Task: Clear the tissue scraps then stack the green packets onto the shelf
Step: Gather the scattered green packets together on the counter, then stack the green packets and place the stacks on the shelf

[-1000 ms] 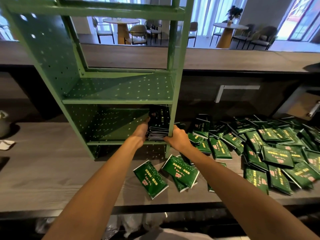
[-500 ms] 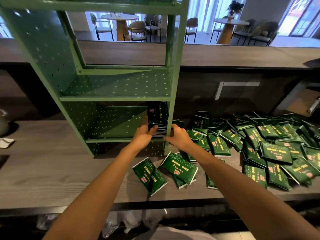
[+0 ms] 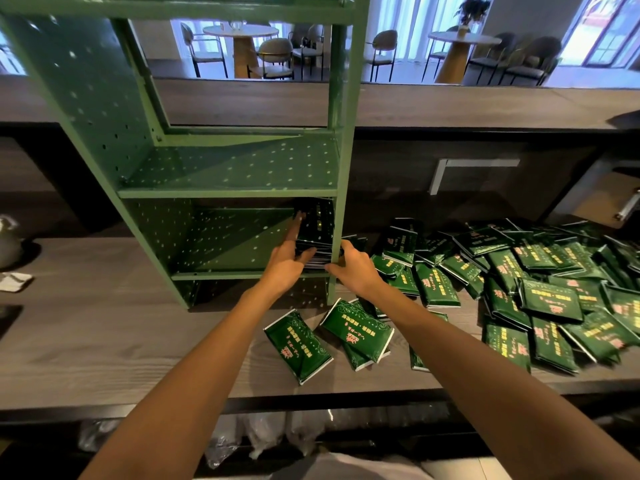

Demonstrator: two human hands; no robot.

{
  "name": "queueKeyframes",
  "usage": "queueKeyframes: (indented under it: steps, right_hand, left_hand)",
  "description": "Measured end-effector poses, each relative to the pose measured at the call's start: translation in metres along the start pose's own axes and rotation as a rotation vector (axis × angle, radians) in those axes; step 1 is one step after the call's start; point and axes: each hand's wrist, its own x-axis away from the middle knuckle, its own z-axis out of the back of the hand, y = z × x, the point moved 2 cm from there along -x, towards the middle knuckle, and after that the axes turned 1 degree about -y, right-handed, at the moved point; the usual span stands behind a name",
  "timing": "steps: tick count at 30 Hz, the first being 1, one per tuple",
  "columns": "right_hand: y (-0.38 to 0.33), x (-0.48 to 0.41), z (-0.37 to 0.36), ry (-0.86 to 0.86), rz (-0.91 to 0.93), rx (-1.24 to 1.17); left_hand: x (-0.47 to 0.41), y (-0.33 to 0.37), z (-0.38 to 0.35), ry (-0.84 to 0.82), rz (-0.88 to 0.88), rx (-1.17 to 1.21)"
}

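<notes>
Left hand lies pressed against the left side of the stack of packets, its fingers straight, the forefinger pointing up and away, the thumb at the front edge of the stack. Right hand is at the other side, by the right post. Its thumb reaches to the lower front corner of the stack, its fingers go past the post, and I cannot tell whether they grip. A long grey wooden counter carries the green perforated shelf. The stack sits in the lower compartment, at its right end against the post. Its packets seem to lie flat one on another, long side running from front to back, and their print is too dark to read. Right of the shelf a loose heap of green packets lies on the counter, pointing in many directions. The nearest packet lies flat, its long axis slanting from far-left to near-right, with yellow and red characters too small to read. A white crumpled scrap lies at the far left.
</notes>
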Motion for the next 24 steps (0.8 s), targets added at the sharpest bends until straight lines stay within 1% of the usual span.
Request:
queueKeyframes:
  steps: [2,8,11,12,14,16,19,21,24]
  right_hand:
    - [0.0,0.0,0.0,0.0,-0.001,0.001]
    - [0.0,0.003,0.002,-0.013,-0.006,0.003]
    - [0.002,0.006,0.006,-0.021,0.004,0.006]
    - [0.004,0.007,0.008,-0.02,0.005,0.009]
    - [0.01,0.01,0.015,-0.024,0.007,0.048]
    - [0.02,0.014,0.023,-0.007,0.007,0.094]
    - [0.038,0.023,0.036,0.088,-0.001,0.094]
    - [0.052,0.032,0.044,0.156,0.021,0.096]
    - [0.078,0.048,0.055,0.215,0.045,0.112]
  left_hand:
    - [-0.001,-0.002,0.0,0.017,-0.008,-0.046]
    - [-0.001,-0.007,0.0,0.035,-0.023,-0.056]
    - [0.005,-0.002,0.0,0.039,-0.004,-0.054]
    - [0.01,0.002,0.0,0.069,-0.006,-0.064]
    - [0.021,0.012,0.0,0.19,-0.021,-0.051]
    - [0.034,0.021,-0.001,0.346,-0.09,-0.032]
    - [0.053,0.03,-0.015,0.509,-0.292,-0.101]
    - [0.061,0.034,-0.032,0.53,-0.404,-0.162]
    - [0.069,0.039,-0.066,0.471,-0.419,-0.191]
